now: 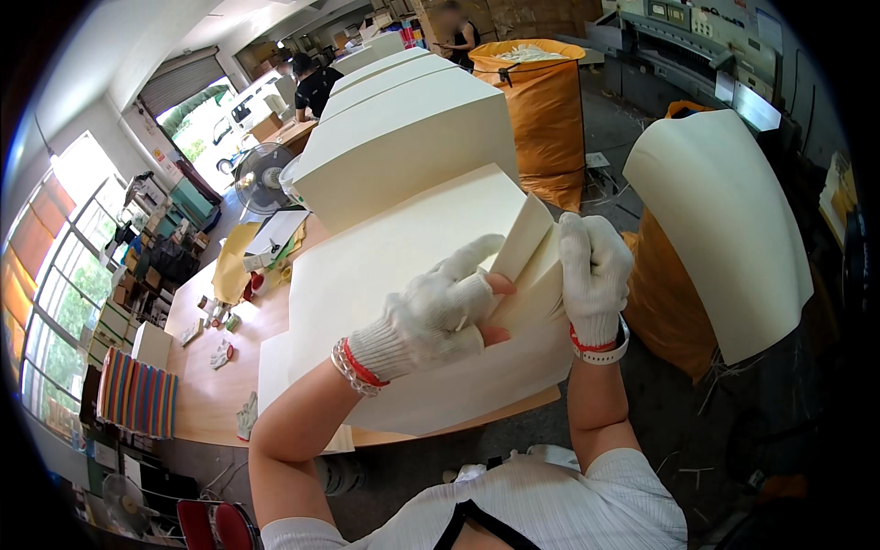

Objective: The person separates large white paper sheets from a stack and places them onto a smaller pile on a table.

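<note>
On the table in front of me lies a broad stack of cream paper sheets (394, 238), its right-hand corner lifted and curled up. My left hand (435, 312), in a white knit glove with bare fingertips showing, rests across the sheets with its fingers apart, touching near the raised edge. A folded-up flap of sheets (525, 240) stands just beyond its fingertips. At the right edge, my right hand (594, 275), also gloved, is closed on the sheets' border. Its fingers are curled in, and exactly how many sheets it pinches is hidden.
Tall paper stacks (412, 137) stand behind. Orange sacks (541, 119) stand to the right, with a large curved sheet (724, 229) over the nearer one. Loose gloves (222, 355) and small items lie on the table's left, near a fan (264, 176). Two people are farther back.
</note>
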Tool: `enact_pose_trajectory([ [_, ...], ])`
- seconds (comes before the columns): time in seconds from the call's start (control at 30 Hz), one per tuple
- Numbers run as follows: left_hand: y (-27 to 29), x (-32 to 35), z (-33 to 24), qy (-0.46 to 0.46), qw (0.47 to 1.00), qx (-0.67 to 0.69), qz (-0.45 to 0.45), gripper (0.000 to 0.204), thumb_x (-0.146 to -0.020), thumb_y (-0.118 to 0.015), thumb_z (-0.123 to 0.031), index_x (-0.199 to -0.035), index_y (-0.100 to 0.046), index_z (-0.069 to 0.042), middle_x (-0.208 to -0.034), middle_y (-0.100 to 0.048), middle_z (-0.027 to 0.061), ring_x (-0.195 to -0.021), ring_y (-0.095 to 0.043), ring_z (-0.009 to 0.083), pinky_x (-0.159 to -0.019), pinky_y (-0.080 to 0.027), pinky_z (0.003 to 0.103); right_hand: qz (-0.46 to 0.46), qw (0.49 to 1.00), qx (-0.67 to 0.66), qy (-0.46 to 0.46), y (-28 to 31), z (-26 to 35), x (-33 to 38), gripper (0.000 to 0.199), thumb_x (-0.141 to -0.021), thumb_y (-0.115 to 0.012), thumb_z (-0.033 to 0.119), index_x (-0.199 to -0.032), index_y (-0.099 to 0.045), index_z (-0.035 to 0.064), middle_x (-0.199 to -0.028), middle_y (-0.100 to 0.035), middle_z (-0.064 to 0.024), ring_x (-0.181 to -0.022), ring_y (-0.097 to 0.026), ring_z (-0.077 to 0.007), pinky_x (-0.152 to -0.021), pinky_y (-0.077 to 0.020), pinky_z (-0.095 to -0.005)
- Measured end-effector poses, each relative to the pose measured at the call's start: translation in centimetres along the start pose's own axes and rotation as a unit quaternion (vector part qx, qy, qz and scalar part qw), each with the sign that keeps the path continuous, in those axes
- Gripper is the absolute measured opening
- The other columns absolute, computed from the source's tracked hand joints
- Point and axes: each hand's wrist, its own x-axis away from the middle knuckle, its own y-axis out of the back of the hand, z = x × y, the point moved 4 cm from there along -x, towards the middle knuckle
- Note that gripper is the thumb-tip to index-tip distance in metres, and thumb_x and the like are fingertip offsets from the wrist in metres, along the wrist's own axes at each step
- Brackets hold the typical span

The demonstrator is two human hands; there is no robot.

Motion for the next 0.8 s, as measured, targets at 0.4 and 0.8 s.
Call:
enact_pose_trajectory([
  [0.4, -0.3, -0.2, -0.1, -0.06, 0.997, -0.045, 0.0, 0.041, -0.076, -0.067, 0.01, -0.113, -0.064, -0.007, -0.142, -0.05, 0.0221, -0.112, -0.063, 0.0351, -0.086, -0.054, 0.036, 0.006, 1.0, -0.013, 0.0, 0.0, 0.1, 0.0, 0.022, -0.094, -0.063, 0.007, -0.074, -0.059, -0.0025, -0.064, -0.055, -0.0098, -0.06, -0.053, -0.0238, -0.058, -0.0434, -0.0367],
  [0.8, -0.6, 0.0, 1.2, -0.031, 0.997, 0.049, -0.049, 0.033, -0.074, -0.079, -0.002, -0.086, -0.049, -0.007, -0.143, -0.048, 0.0228, -0.105, -0.066, 0.0403, -0.082, -0.058, 0.041, 0.002, 1.0, -0.028, -0.006, 0.0, -0.1, 0.1, 0.023, -0.094, -0.064, 0.007, -0.074, -0.059, -0.0031, -0.065, -0.055, -0.01, -0.06, -0.055, -0.0239, -0.058, -0.0438, -0.0371],
])
